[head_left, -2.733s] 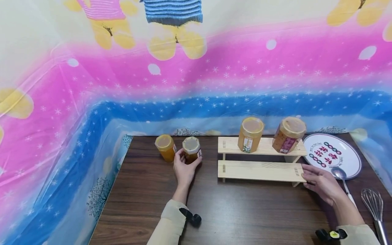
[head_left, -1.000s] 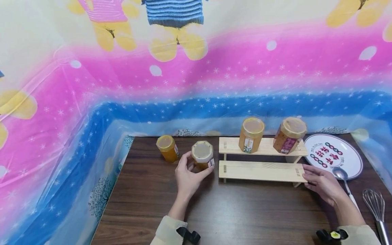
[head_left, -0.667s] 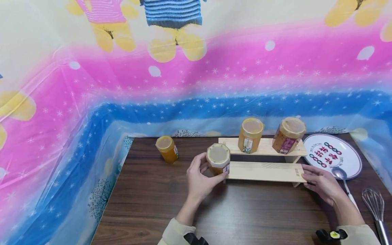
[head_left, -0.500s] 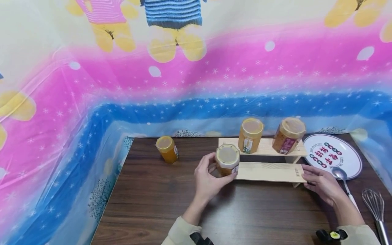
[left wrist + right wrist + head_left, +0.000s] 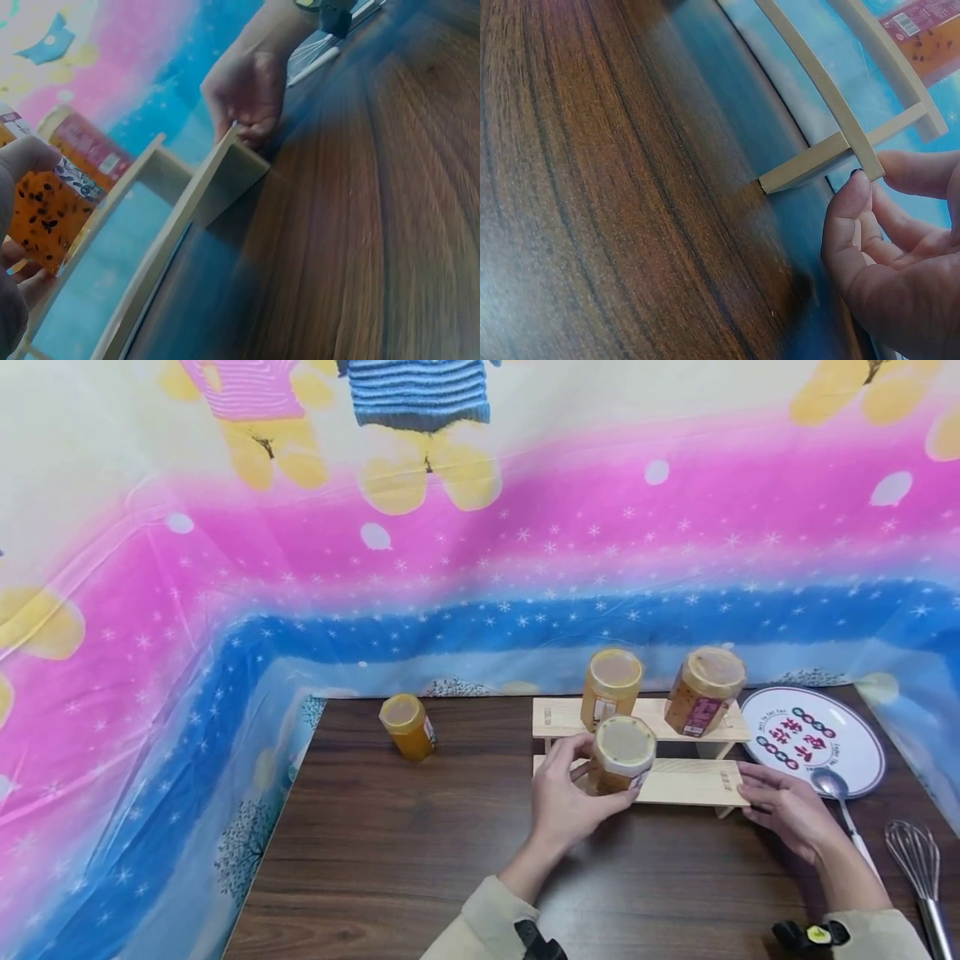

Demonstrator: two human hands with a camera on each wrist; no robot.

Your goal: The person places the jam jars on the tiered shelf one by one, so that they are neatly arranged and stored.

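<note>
My left hand [image 5: 570, 797] grips a jar [image 5: 624, 753] with a pale lid, held over the left half of the lower shelf board. Through its side the left wrist view shows amber contents with dark specks [image 5: 49, 217]. At the right end of the two-tier wooden rack [image 5: 690, 782], my right hand [image 5: 787, 810] pinches the lower board's end between thumb and fingers, plain in the right wrist view [image 5: 900, 240]. On the upper tier stand a yellow jar [image 5: 613, 681], partly hidden by the held one, and a jar with a maroon label [image 5: 703, 693].
Another amber jar [image 5: 408, 728] stands at the table's back left. Right of the rack lie a white plate [image 5: 862, 743] with red characters, a spoon [image 5: 843, 806] on its rim and a whisk [image 5: 917, 860]. A patterned cloth [image 5: 480, 568] hangs behind the wooden table [image 5: 360, 852].
My left hand has lifted the jar from beside the other amber jar and carried it rightward over the lower shelf. The right hand has stayed on the rack's end.
</note>
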